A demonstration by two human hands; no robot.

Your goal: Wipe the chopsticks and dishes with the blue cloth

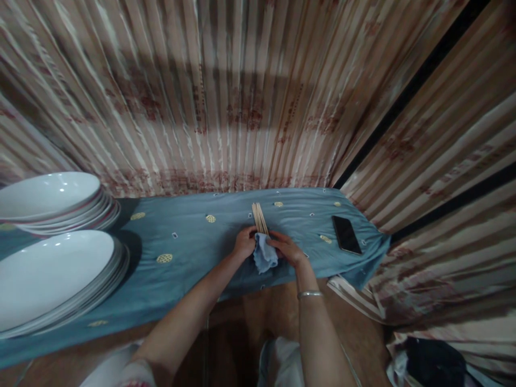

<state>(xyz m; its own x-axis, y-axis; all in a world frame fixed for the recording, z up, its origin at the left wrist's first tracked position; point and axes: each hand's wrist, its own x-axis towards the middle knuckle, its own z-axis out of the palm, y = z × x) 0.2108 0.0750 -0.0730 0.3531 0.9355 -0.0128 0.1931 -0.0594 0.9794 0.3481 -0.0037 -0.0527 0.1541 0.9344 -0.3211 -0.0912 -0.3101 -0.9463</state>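
Several light wooden chopsticks [259, 217] stick out in a bundle, away from me, from a small blue-grey cloth [265, 255]. My left hand [245, 243] is closed at the left side of the bundle, its thumb and fingers against the chopsticks and the cloth edge. On the right, my right hand [287, 247] is closed on the cloth where it wraps the chopsticks' near ends. The cloth hides those ends, and its loose corner hangs toward me. Both hands are just above the table's front half.
A blue patterned cloth covers the long table [189, 242]. Stacked white bowls [52, 196] and stacked white oval plates [56, 274] stand at the left. A black phone [346, 235] lies at the right. Curtains [226, 107] hang behind, with dark poles [397, 113] at the right.
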